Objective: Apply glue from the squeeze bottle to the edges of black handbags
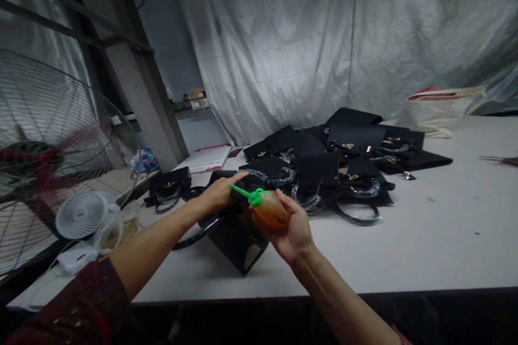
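My right hand [292, 229] is wrapped round a small orange squeeze bottle [270, 209] with a green nozzle that points left. My left hand [220, 193] rests on the top edge of a black handbag [237, 237], fingers stretched along it and holding it steady. The nozzle tip sits right at the bag's top edge beside my left fingers. The bag stands tilted on the white table [445, 226] near its front edge, with a glossy black strap trailing to the left.
A heap of black handbags [343, 161] with gold clasps lies behind. Another black bag [169, 182] sits at left. A large fan [44, 161] spins at far left, a small white fan [81, 214] beside it. A white-and-red bag [439, 105] stands at the back right.
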`<move>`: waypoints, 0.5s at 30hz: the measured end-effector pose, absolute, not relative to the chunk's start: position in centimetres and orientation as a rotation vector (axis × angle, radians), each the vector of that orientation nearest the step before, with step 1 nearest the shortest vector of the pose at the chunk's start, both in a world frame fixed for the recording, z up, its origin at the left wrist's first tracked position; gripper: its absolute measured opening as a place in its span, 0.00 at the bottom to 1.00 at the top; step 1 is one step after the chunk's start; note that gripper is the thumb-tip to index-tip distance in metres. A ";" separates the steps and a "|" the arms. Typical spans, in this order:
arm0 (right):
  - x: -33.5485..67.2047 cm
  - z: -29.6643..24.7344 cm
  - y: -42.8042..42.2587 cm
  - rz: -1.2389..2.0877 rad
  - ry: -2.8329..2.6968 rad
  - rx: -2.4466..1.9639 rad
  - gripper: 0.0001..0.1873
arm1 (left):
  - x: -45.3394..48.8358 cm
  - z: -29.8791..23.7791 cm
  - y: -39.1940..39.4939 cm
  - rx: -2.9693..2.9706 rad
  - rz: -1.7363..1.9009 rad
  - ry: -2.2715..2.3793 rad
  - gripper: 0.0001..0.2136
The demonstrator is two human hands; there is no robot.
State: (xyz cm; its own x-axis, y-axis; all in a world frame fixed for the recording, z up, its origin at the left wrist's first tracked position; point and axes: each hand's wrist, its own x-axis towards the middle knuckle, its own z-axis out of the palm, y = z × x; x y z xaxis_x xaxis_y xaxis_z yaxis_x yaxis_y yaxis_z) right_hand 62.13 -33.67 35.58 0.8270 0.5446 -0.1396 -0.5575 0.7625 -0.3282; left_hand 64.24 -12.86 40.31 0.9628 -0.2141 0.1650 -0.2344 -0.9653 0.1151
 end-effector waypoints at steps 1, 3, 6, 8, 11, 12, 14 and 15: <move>62.1 35.6 -33.7 0.591 0.040 -0.364 0.13 | 64.7 40.3 -12.9 2.984 0.194 -0.355 0.25; 62.3 35.6 -33.7 0.573 0.051 -0.355 0.13 | 65.5 40.3 -13.1 2.997 0.140 -0.371 0.21; 62.6 35.4 -34.1 0.547 0.068 -0.337 0.13 | 66.1 40.3 -13.7 3.013 0.075 -0.390 0.27; 62.6 35.4 -34.3 0.533 0.072 -0.328 0.13 | 66.1 40.3 -14.2 3.014 -0.005 -0.475 0.36; 62.6 35.5 -34.6 0.523 0.080 -0.323 0.12 | 66.0 40.3 -14.8 3.057 -0.056 -0.548 0.36; 62.6 35.5 -34.6 0.522 0.085 -0.323 0.12 | 66.1 40.3 -15.0 3.085 -0.039 -0.531 0.31; 62.6 35.6 -34.6 0.520 0.094 -0.323 0.12 | 66.6 40.2 -15.3 3.139 0.007 -0.471 0.21; 62.6 35.5 -34.5 0.518 0.097 -0.322 0.12 | 67.0 40.0 -15.5 3.160 0.027 -0.450 0.17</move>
